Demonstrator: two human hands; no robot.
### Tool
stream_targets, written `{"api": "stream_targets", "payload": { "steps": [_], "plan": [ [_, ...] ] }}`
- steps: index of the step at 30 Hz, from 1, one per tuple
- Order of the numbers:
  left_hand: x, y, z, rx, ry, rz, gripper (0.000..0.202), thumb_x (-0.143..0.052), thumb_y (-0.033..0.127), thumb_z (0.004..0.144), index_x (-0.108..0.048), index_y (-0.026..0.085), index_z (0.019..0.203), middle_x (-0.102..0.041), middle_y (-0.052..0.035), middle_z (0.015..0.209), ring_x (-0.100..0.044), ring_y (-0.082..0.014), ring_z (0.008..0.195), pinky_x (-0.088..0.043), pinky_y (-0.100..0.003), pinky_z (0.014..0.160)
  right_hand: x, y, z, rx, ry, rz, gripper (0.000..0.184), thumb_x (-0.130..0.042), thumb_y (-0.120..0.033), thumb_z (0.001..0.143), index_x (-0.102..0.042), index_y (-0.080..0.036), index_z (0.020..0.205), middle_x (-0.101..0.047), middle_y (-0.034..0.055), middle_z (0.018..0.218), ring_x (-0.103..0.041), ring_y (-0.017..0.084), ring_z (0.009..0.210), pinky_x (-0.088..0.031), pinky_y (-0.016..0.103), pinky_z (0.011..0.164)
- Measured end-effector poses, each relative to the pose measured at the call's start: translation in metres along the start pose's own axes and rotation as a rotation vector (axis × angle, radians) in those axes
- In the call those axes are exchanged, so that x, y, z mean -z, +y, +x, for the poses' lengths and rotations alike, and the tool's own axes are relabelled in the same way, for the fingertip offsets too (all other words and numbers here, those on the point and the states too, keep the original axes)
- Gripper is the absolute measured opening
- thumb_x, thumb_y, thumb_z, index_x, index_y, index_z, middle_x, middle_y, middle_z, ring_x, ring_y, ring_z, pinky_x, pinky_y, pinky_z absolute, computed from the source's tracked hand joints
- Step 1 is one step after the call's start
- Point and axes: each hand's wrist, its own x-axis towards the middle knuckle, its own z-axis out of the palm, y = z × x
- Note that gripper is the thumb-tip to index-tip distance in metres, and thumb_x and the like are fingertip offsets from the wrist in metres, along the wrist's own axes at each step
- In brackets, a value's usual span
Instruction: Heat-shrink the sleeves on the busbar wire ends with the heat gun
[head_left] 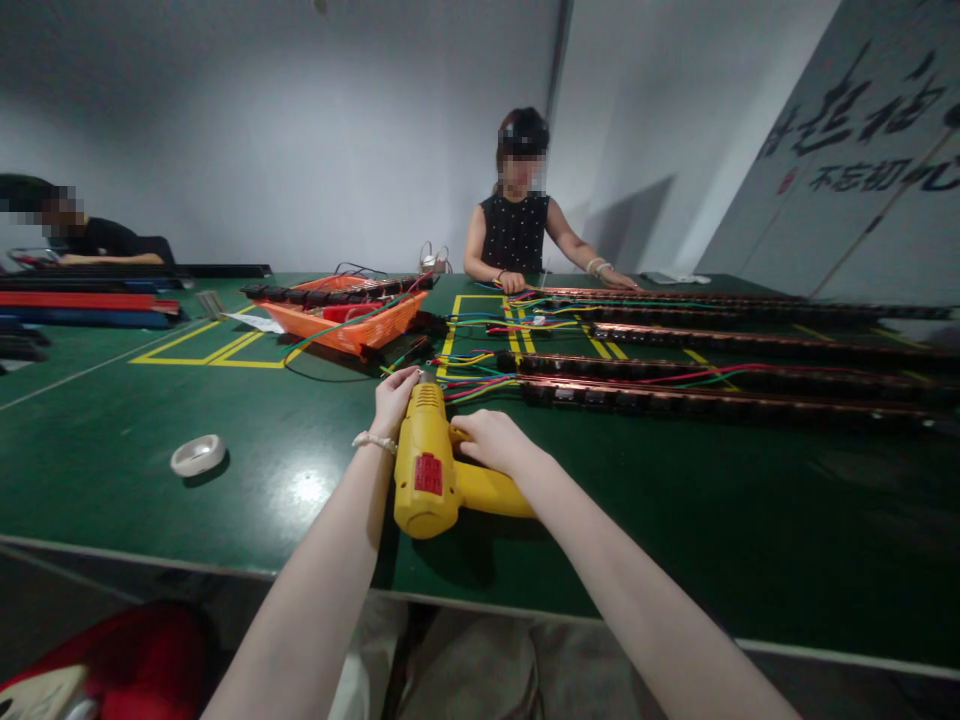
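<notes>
A yellow heat gun [426, 460] is in front of me, its nozzle pointing away and its handle out to the right. My right hand [495, 440] is closed around the gun near the trigger, fingertips partly hidden. Beside the nozzle, my left hand [396, 398] has its fingers pinched together; what they hold is too small to make out. Coloured wires [476, 388] run just beyond the nozzle to long black bars with copper-coloured strips [675, 398] on the right.
An orange basket [360, 332] holding black bars and wires sits at the back left. A small white dish [198, 456] is at left on the green table [285, 520]. Across it a co-worker [514, 230] touches the bars; another person [105, 238] sits far left near stacked bars [90, 305].
</notes>
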Motion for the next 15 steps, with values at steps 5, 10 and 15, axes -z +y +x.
{"api": "stream_targets", "payload": {
  "steps": [5, 10, 15],
  "plan": [
    [-0.003, -0.005, 0.004, -0.014, 0.011, -0.047, 0.03, -0.073, 0.023, 0.059, -0.07, 0.01, 0.086, -0.07, -0.0088, 0.085, -0.062, -0.017, 0.082, -0.047, -0.029, 0.081, 0.002, 0.011, -0.006, -0.044, -0.021, 0.057, 0.025, -0.053, -0.036, 0.089, -0.06, -0.014, 0.099, -0.062, 0.0044, 0.096, -0.06, 0.016, 0.088, -0.048, 0.036, 0.079],
    [-0.006, -0.01, 0.005, -0.062, 0.023, -0.081, 0.031, -0.074, 0.025, 0.058, -0.069, 0.011, 0.085, -0.07, -0.0091, 0.085, -0.063, -0.0167, 0.081, -0.047, -0.029, 0.08, 0.003, 0.033, -0.022, -0.106, -0.035, 0.111, 0.026, -0.052, -0.037, 0.089, -0.06, -0.015, 0.099, -0.062, 0.0044, 0.095, -0.059, 0.016, 0.086, -0.048, 0.035, 0.078],
    [-0.005, -0.011, 0.003, -0.046, 0.031, -0.049, 0.033, -0.075, 0.027, 0.058, -0.069, 0.011, 0.086, -0.071, -0.0097, 0.086, -0.063, -0.0182, 0.082, -0.048, -0.029, 0.077, 0.006, 0.057, -0.042, -0.173, -0.048, 0.17, 0.025, -0.052, -0.035, 0.089, -0.06, -0.016, 0.103, -0.064, 0.0042, 0.099, -0.06, 0.016, 0.087, -0.047, 0.034, 0.078]
  ]
}}
